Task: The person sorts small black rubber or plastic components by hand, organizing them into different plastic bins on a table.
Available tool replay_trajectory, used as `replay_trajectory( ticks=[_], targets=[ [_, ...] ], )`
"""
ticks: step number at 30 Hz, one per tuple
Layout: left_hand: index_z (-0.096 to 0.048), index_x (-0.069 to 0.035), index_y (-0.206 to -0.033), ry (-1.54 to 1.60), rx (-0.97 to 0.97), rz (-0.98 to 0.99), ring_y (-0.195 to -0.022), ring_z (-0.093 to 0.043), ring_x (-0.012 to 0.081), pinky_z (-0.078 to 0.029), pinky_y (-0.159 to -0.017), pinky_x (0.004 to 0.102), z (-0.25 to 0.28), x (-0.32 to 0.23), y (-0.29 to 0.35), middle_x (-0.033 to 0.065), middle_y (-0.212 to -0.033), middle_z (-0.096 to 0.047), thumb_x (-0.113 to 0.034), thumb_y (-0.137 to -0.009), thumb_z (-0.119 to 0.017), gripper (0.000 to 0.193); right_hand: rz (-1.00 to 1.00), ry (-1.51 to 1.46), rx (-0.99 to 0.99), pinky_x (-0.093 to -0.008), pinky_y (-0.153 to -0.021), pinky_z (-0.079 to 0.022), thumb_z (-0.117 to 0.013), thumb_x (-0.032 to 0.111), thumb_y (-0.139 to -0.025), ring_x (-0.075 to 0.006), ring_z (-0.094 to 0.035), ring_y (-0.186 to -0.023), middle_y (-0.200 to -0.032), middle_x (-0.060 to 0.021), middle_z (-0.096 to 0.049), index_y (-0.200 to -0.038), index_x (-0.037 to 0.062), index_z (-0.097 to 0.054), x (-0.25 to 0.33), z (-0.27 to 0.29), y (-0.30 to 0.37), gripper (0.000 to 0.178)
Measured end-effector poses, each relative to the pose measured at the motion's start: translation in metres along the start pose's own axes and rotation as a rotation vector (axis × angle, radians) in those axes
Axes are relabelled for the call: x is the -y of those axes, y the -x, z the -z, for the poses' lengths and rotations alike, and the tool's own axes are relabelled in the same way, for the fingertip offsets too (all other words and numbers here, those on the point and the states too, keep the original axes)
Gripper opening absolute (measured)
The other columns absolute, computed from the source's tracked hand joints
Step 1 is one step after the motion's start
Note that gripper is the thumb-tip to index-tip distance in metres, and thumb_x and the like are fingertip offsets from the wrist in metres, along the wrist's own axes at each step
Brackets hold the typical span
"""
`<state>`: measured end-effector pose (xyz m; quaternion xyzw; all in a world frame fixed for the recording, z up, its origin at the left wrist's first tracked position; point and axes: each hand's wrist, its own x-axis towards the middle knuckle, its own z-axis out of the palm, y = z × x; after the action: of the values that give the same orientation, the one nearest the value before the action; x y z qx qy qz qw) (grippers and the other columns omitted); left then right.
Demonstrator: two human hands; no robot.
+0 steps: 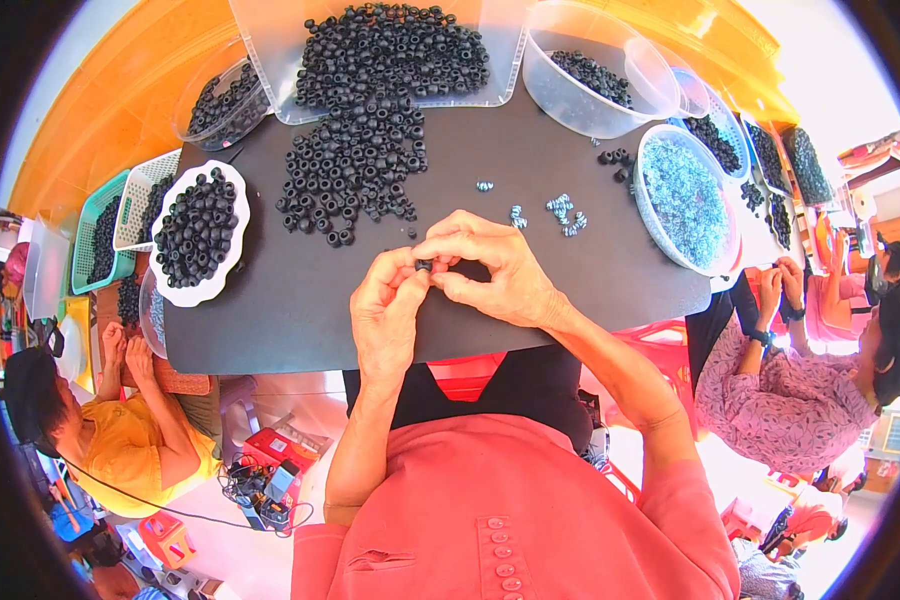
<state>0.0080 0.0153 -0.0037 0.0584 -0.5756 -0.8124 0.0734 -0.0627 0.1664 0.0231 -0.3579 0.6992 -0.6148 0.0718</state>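
Note:
Over the front part of the dark table (290,300), my left hand (385,315) pinches a small black plastic cap (423,265) between thumb and fingers. My right hand (505,270) meets it there, thumb and index fingertips closed at the same cap. The fingertips hide most of the cap. Just beyond my hands lies a loose spread of black caps (345,165), round with a hole. Right of it are several small clear-blue pieces (567,212), too small to name, and a white-rimmed bowl (722,262) full of similar blue pieces.
A clear bin (515,60) of black caps lies tipped toward me at the back. A white scalloped dish (238,222) of caps stands left, a clear round tub (555,105) back right. People sit working at left (140,440) and right (780,400).

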Motion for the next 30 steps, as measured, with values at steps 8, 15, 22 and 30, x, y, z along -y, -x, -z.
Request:
replay_trajectory(
  ticks=[8, 15, 22, 30],
  targets=[
    [-0.06, 0.0, -0.104, -0.094, -0.02, -0.034, -0.081, -0.054, 0.0042, -0.046, -0.077, 0.0204, -0.005, 0.001, 0.001, -0.0024, -0.09, -0.058, 0.003, -0.09, -0.055, 0.016, -0.025, 0.011, -0.076, -0.026, -0.063, -0.05, -0.06, -0.005, -0.079, -0.0138, -0.063, -0.075, -0.088, -0.0062, -0.067, -0.099, 0.0046, -0.07, -0.003, -0.001, -0.002, 0.024],
    [-0.061, -0.001, -0.104, -0.1, -0.002, -0.009, -0.081, -0.052, 0.003, -0.042, -0.075, 0.0189, -0.006, -0.003, 0.002, -0.0035, -0.09, -0.057, 0.003, -0.088, -0.055, 0.017, 0.023, 0.108, -0.009, -0.0269, -0.064, -0.051, -0.06, -0.005, -0.078, -0.0147, -0.064, -0.075, -0.087, -0.0059, -0.068, -0.098, 0.0054, -0.071, -0.002, 0.004, -0.006, 0.025],
    [-0.061, 0.0, -0.103, 0.015, -0.007, 0.016, -0.08, -0.054, 0.0038, -0.044, -0.073, 0.0189, -0.001, 0.0, -0.001, -0.0016, -0.089, -0.061, 0.001, -0.09, -0.053, 0.015, 0.053, 0.118, -0.038, -0.0283, -0.069, -0.052, -0.064, -0.006, -0.075, -0.0156, -0.062, -0.082, -0.098, -0.0079, -0.063, -0.107, 0.005, -0.068, -0.002, -0.004, 0.0, 0.034],
    [-0.062, 0.0, -0.101, 0.231, 0.043, 0.05, -0.085, -0.059, 0.0083, -0.047, -0.078, 0.0228, 0.0, -0.003, -0.001, 0.0052, -0.092, -0.066, 0.001, -0.089, -0.052, 0.015, 0.166, 0.213, -0.133, -0.0273, -0.066, -0.051, -0.071, -0.006, -0.068, -0.0155, -0.058, -0.078, -0.1, -0.0068, -0.062, -0.105, 0.0025, -0.067, -0.007, -0.019, 0.0, 0.039]
  ],
)
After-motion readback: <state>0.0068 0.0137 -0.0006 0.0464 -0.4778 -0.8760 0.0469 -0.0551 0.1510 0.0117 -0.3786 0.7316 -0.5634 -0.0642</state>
